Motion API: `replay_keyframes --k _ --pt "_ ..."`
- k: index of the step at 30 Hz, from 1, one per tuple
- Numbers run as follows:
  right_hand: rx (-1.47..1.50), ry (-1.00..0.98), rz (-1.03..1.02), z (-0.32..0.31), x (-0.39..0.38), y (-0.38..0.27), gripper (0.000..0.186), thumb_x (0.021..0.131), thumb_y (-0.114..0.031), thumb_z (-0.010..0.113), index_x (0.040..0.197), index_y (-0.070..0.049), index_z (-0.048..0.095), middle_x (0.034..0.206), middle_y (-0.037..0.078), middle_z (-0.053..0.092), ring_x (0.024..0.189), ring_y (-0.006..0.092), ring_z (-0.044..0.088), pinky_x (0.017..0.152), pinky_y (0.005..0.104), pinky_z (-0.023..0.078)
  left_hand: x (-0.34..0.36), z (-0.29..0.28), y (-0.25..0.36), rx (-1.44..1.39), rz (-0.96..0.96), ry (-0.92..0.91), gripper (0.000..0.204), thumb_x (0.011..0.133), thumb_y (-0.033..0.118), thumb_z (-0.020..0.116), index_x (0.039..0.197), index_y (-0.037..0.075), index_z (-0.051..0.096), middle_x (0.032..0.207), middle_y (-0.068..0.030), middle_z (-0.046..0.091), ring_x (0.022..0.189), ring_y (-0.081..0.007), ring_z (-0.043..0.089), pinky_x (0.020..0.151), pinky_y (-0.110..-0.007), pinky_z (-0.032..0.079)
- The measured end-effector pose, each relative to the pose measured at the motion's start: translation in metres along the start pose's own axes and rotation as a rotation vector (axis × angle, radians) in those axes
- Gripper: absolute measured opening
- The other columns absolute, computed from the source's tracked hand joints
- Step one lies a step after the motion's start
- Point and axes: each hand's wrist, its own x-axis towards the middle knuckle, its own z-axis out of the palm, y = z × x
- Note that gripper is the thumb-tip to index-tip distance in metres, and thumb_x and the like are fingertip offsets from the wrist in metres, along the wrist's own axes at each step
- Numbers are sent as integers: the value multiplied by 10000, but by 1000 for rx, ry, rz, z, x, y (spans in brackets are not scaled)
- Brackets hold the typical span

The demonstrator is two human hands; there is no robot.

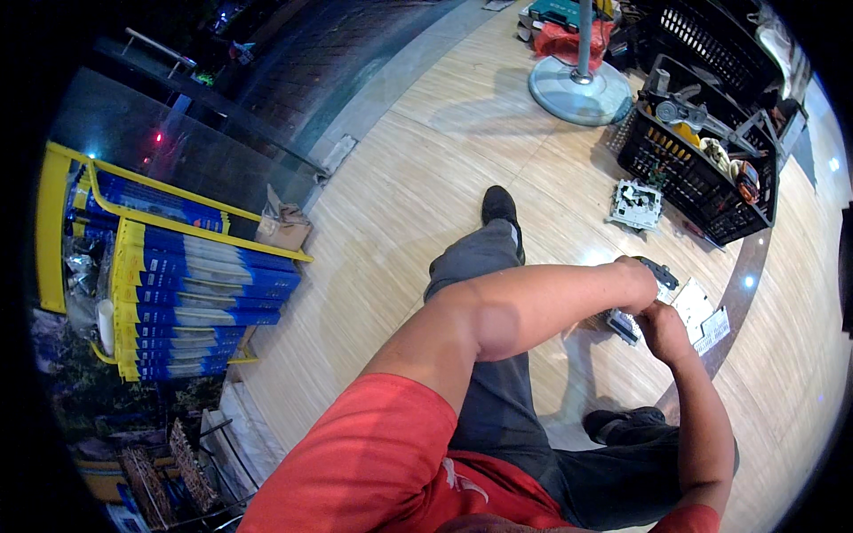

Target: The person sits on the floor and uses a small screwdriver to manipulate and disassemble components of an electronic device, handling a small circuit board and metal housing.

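My left hand (635,283) reaches across to the right and meets my right hand (664,330) low over the floor. The fingers of both curl inward around a small black and silver mechanical part (658,272), whose exact kind I cannot make out. Much of it is covered by my hands. A dark, boxy piece with a silver side (624,327) shows just left of my right hand; whether it belongs to the same part is hidden. Flat white and silver plates (697,311) lie on the floor beside my right hand.
A white and black device chassis (635,205) lies beyond my hands. Behind it stands a black plastic crate (702,189) full of tools and parts. A round grey pole base (580,91) stands farther off. At left is a yellow rack (55,231) of blue packages (209,282).
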Motion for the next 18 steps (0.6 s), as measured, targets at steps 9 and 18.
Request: replay_keyframes --k 9,18 --pt "3 21 -79 5 -1 9 118 882 -101 619 931 -17 687 911 224 664 869 420 646 787 481 524 -3 1 0 -4 1 39 297 826 177 706 1108 106 760 1151 -96 730 1080 -246 693 895 -409 549" --pt "-16 -6 -85 7 0 15 126 877 -91 591 922 -8 675 925 240 663 876 427 642 789 487 519 -7 -3 0 -12 7 27 293 824 176 705 1105 111 761 1137 -106 731 1074 -254 694 896 -403 546"
